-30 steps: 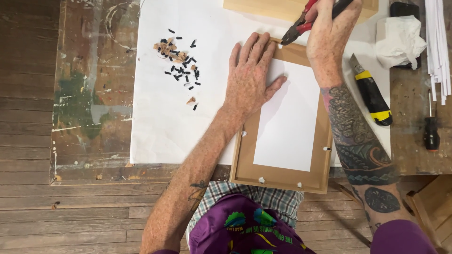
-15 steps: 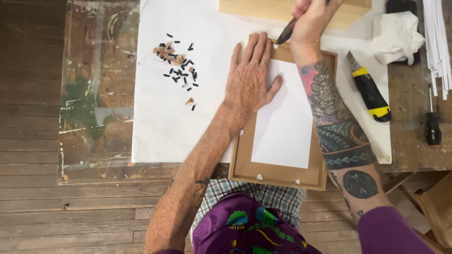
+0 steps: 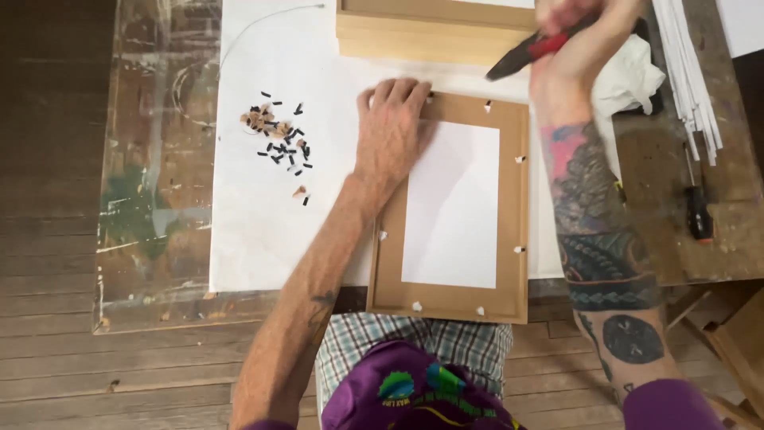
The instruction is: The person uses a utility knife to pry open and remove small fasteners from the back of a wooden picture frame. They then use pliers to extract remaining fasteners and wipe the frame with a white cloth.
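Nearest, at the bottom centre of the frame, the short lower edge of a wooden picture frame hangs slightly past the table's front edge. It lies face down, its long axis running from bottom to top of the picture, with a white backing sheet set inside it and small pale tabs along its border. Just left of its upper corner the left hand presses flat on the frame's edge and the white paper beneath, fingers together and stretched toward the top of the view. Left of that hand a scatter of small black and tan scraps sits on the paper. Farther up, at the upper right, the right hand is clamped around red-handled pliers, whose dark tip points down-left toward the frame's top edge; the hand is blurred. Beyond it lie a crumpled white cloth, a second wooden frame at the top centre, and a screwdriver at the right on the worn table.
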